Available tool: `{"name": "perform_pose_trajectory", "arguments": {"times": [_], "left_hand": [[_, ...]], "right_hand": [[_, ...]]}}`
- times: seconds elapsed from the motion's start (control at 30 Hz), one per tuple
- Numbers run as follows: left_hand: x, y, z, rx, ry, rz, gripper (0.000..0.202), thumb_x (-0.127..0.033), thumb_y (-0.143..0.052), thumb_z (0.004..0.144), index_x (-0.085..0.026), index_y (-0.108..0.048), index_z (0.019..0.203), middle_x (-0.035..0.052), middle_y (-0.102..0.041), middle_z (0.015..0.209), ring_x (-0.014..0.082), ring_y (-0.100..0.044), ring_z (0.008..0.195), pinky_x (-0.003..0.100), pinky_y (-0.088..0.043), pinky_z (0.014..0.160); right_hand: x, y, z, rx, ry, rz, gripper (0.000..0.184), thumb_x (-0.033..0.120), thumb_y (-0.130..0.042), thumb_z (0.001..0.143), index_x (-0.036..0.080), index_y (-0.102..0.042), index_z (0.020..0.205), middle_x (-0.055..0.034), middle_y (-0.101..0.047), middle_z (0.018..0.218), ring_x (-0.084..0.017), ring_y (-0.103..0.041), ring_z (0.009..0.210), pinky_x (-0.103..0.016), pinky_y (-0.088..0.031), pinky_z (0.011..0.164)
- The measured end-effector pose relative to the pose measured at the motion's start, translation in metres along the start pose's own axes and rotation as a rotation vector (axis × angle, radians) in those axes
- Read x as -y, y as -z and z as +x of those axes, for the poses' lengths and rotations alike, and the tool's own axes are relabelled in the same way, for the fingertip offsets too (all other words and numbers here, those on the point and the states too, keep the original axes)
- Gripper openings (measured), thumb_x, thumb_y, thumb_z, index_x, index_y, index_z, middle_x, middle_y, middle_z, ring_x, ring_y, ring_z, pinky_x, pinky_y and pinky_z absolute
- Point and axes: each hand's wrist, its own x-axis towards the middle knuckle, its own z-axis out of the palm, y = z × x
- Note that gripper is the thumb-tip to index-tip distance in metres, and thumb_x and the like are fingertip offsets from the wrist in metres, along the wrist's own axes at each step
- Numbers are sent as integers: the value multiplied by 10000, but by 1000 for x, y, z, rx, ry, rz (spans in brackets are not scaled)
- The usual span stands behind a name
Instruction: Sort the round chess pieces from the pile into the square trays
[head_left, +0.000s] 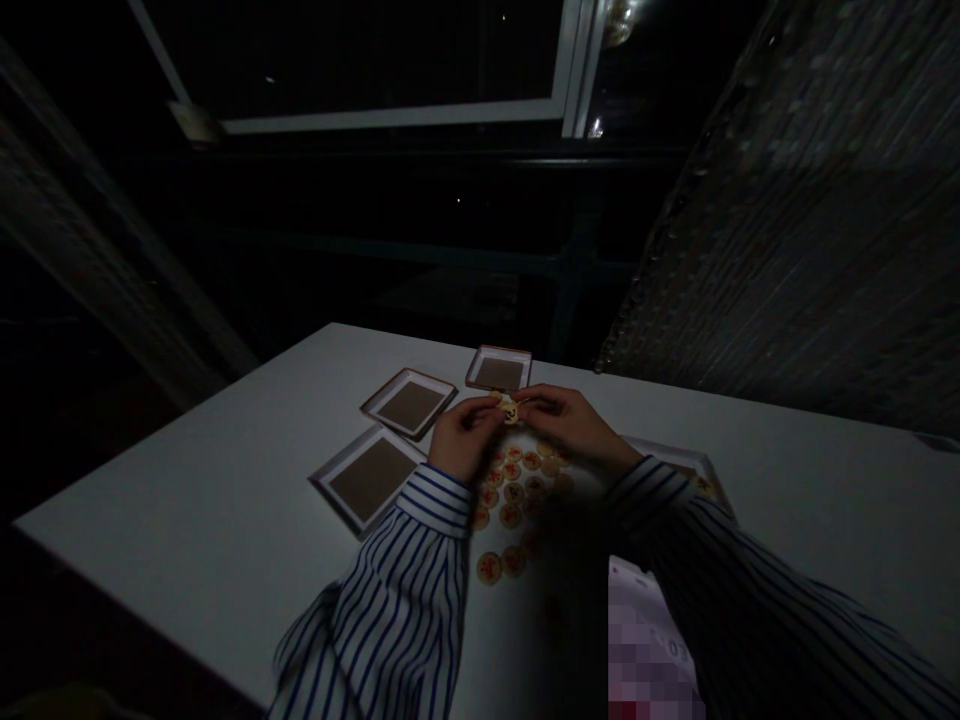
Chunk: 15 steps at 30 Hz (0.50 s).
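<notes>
Between my fingertips is a round wooden Chinese chess piece (511, 413) with a dark character facing me. My left hand (466, 436) pinches it from the left, fingers closed. From the right, my right hand (566, 420) closes its fingertips on the same piece. Below the hands, several more round pieces (512, 492) lie on the white table, most with red characters and a few with dark ones. Two red-marked pieces (501, 566) sit side by side nearer to me. My forearms and their shadow hide part of the group.
Three shallow trays with brown bottoms stand on the table (225, 460): a back tray (499, 370), a left tray (409, 402) and a near-left tray (369, 478). Behind my right wrist, another tray (705, 480) holds at least one piece. A bead curtain (810, 220) hangs at right.
</notes>
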Motion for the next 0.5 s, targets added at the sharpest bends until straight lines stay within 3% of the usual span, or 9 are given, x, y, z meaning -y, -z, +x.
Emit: {"name": "perform_pose_trajectory", "arguments": {"times": [0.27,0.5], "left_hand": [[7,2,2,-18,-22,65,227,-320,-662,652,-142,-687,792,52,-702,792,176,-635,786,304,-491,767],[9,-1,2,-27,49,77,252,-347,-652,645,-128,-674,769,55,-690,748,162,-624,701,277,-490,681]], "right_hand": [[3,-5,-7,37,202,-311,319,308,-563,762,173,-634,1042,-44,-652,919,-143,-576,807,-277,-450,752],[0,-3,-7,47,220,-551,323,324,-551,769,183,-624,1050,-47,-659,885,-146,-587,779,-268,-439,721]]}}
